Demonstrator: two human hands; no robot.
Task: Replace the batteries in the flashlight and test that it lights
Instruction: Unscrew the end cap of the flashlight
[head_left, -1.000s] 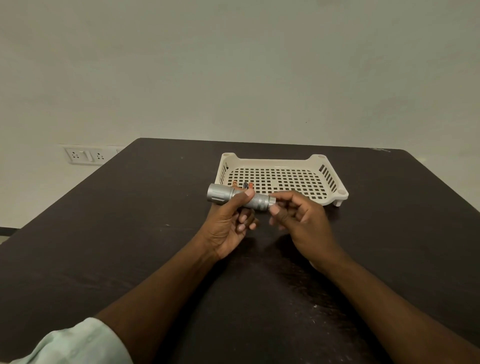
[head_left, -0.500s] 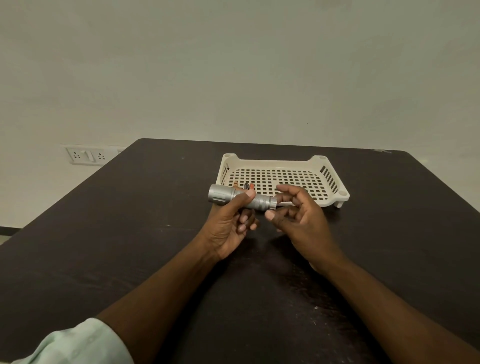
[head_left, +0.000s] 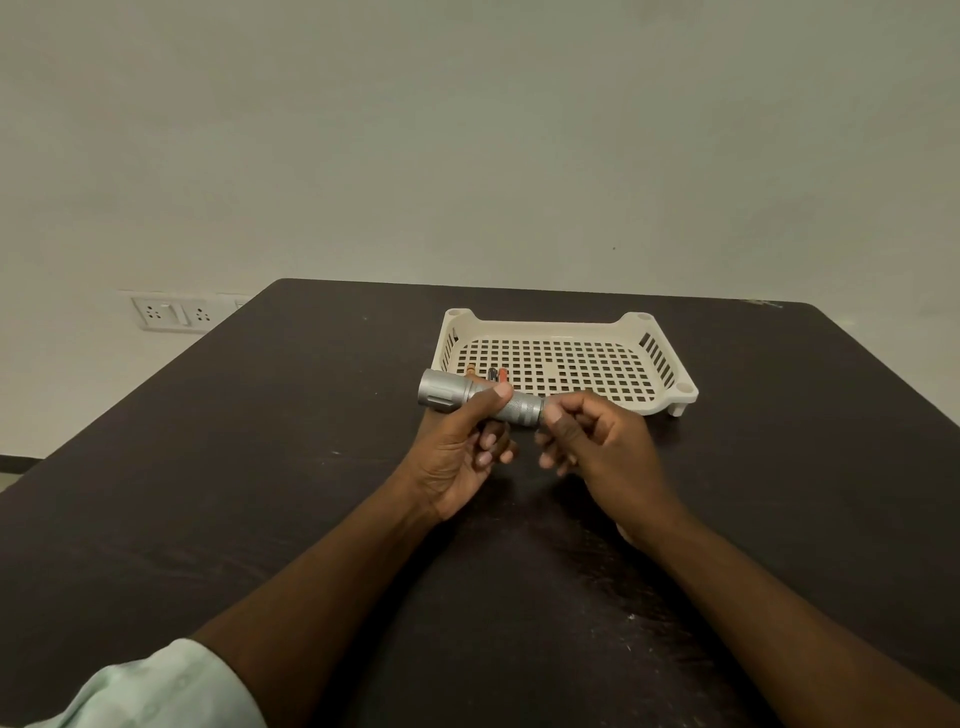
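A silver flashlight (head_left: 447, 392) lies level above the dark table, its wide head pointing left. My left hand (head_left: 462, 452) is wrapped round its middle, thumb on top. My right hand (head_left: 597, 441) pinches the knurled tail end (head_left: 524, 410) of the flashlight between thumb and fingers. Behind the flashlight, small batteries (head_left: 496, 373) with red, black and gold ends lie in the near left corner of the tray, partly hidden by the flashlight and my thumb.
A cream perforated plastic tray (head_left: 660, 358) stands on the dark table (head_left: 260, 467) just beyond my hands. A wall socket panel (head_left: 169, 313) is on the wall at the left. The table's far edge runs behind the tray.
My right hand's fingers opened around the tail end half a second ago and have now closed on it again. The flashlight and my left hand have stayed in place.
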